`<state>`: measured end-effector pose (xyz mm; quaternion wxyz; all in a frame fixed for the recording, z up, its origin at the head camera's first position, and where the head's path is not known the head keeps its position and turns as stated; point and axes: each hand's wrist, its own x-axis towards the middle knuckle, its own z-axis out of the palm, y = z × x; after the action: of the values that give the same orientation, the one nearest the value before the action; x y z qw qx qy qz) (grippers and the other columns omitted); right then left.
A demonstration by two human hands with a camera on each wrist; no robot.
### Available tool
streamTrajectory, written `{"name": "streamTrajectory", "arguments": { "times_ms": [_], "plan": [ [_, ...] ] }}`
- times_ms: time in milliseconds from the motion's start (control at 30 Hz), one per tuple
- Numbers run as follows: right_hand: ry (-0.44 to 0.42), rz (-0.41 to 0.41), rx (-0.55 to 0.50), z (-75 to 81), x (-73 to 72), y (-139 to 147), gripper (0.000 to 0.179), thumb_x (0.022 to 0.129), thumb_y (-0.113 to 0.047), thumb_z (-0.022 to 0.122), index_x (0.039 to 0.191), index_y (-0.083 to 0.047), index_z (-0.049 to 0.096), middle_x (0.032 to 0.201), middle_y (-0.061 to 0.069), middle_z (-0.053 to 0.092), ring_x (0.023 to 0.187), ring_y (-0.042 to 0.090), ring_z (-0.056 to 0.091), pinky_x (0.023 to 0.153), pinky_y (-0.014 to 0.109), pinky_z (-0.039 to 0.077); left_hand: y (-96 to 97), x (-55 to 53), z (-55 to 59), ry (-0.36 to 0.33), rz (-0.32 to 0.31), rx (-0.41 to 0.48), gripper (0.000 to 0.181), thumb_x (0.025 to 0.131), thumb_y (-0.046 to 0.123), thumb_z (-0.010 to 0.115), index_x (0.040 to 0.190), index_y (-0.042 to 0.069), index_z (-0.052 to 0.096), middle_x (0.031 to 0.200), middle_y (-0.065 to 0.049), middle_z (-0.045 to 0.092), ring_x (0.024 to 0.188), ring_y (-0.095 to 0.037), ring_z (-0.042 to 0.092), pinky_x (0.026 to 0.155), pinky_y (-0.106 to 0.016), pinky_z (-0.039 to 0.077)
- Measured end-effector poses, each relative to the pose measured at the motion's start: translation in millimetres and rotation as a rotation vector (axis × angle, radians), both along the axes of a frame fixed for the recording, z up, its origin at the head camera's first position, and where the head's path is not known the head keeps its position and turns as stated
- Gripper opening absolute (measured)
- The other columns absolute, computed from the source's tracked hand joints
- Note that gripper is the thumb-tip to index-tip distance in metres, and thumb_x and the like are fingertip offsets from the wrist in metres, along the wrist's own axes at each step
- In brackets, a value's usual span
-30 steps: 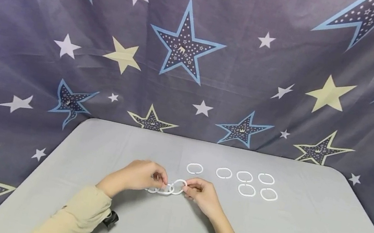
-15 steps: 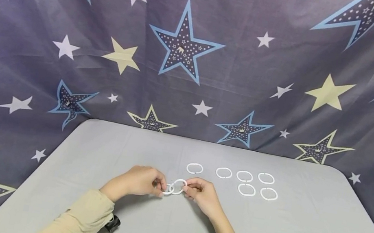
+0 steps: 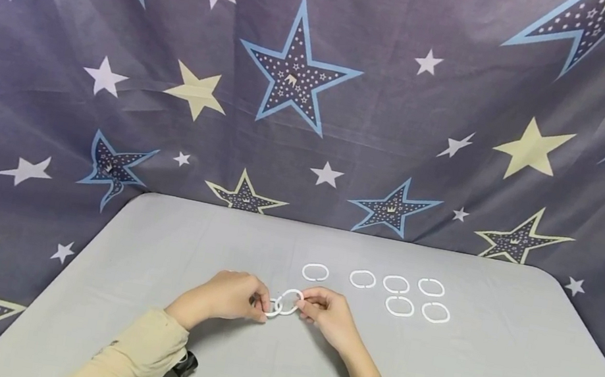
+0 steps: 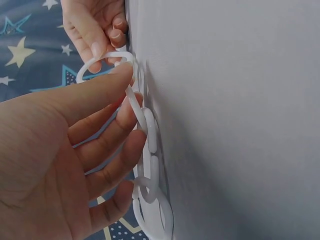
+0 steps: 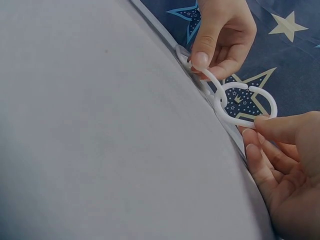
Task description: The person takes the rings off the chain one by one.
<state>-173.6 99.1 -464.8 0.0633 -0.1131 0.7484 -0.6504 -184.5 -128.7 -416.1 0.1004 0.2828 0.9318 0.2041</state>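
White oval plastic rings linked into a short chain hang between the two hands. My left hand (image 3: pixel 230 294) pinches one ring (image 5: pixel 214 80) between thumb and fingers. Through that ring passes the end ring (image 5: pixel 273 100), which my right hand (image 3: pixel 333 320) pinches at its lower edge. A small gap shows in the end ring's upper side. In the left wrist view, more linked rings (image 4: pixel 153 130) trail past the left fingers, close over the table; from the head view the left hand hides them.
Several loose white rings lie on the grey table (image 3: pixel 284 372) beyond the right hand, among them a single ring (image 3: pixel 303 275) and a lower-right one (image 3: pixel 448 317). A star-patterned curtain (image 3: pixel 384 129) rises behind the table's far edge.
My left hand has shifted slightly right along the chain and now covers the rings that showed at its fingers. The right hand stays in place with the end ring.
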Motion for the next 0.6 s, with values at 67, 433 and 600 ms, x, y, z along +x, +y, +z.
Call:
{"name": "streamTrajectory", "arguments": {
  "times_ms": [67,433,600],
  "plan": [
    [0.003,0.002,-0.002,-0.1,-0.3,-0.2,0.020,0.090,-0.003,0.069,0.103,0.013,0.066,0.086,0.019,0.070,0.068,0.012,0.064,0.060,0.020,0.051,-0.4,0.2,0.3,0.003,0.000,0.002,0.015,0.078,0.028,0.083,0.076,0.029,0.068,0.066,0.018,0.056,0.062,-0.003,0.049,0.068,-0.036,0.041],
    [-0.005,-0.010,0.014,-2.7,-2.1,-1.5,0.017,0.090,-0.003,0.069,0.101,0.010,0.067,0.083,0.013,0.070,0.067,0.012,0.063,0.059,0.019,0.049,-2.7,2.5,2.3,0.026,0.010,0.024,0.011,0.082,0.027,0.081,0.079,0.028,0.070,0.067,0.020,0.057,0.062,-0.003,0.050,0.067,-0.036,0.041],
    [-0.010,-0.007,0.015,-3.3,-2.1,-2.2,0.016,0.089,-0.002,0.069,0.100,0.009,0.067,0.083,0.013,0.070,0.067,0.013,0.063,0.058,0.019,0.049,-4.5,2.0,2.4,0.053,0.028,0.030,0.010,0.084,0.027,0.079,0.080,0.028,0.070,0.067,0.021,0.058,0.059,-0.001,0.050,0.064,-0.034,0.041]
  ]
}}
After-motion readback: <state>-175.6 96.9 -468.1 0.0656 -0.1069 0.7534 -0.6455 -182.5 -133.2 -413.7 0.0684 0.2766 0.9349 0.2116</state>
